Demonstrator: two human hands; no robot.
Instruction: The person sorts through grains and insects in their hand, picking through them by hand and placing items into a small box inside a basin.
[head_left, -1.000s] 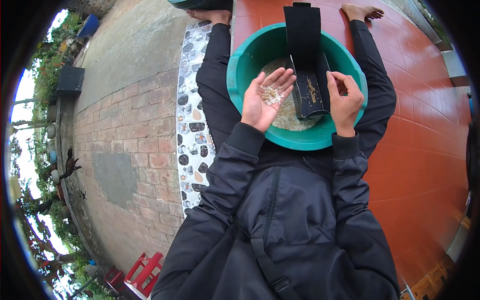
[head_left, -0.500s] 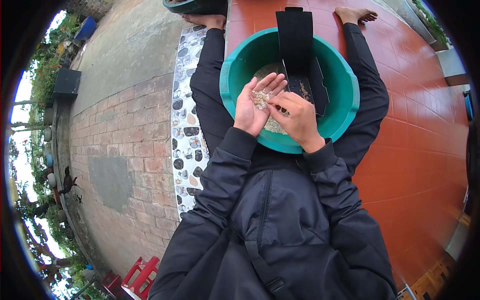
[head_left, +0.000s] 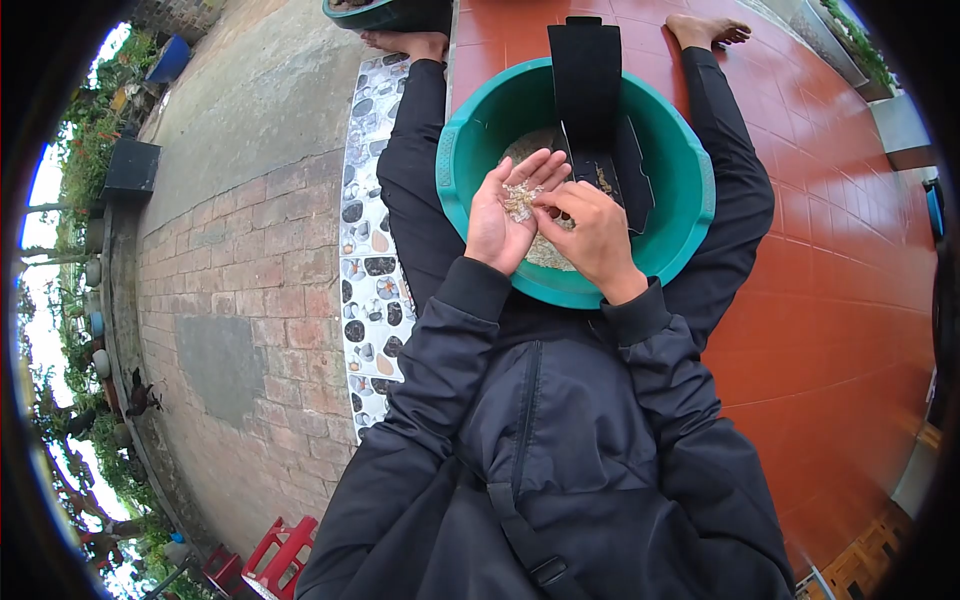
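Note:
My left hand (head_left: pixel 505 225) is palm up with its fingers stretched out, holding a small heap of pale rice-like grains (head_left: pixel 520 200) with husk-coloured bits. Over that palm, my right hand (head_left: pixel 590 230) pinches thumb and fingertips together at the edge of the heap; whatever is between them is too small to tell. Both hands are above a green plastic tub (head_left: pixel 455 185) between my legs. More pale grain (head_left: pixel 545 252) lies in the tub, partly hidden by my hands. A black folded box (head_left: pixel 585 80) stands inside, with some brownish bits (head_left: pixel 603 178) in its lower part.
Red tiles (head_left: pixel 830 300) cover the floor on the right. A pebble-patterned tile strip (head_left: pixel 375 290) runs along the left, beside brick paving (head_left: pixel 290 270). Another dark green tub (head_left: pixel 385 12) is at the top edge. Red plastic stools (head_left: pixel 280 555) stand at lower left, and a chicken (head_left: pixel 140 395) is near the plants.
Both hands keep nearly the same pose over the tub, the right fingertips still at the grains. The view has shifted slightly. The chicken at the left has changed its posture.

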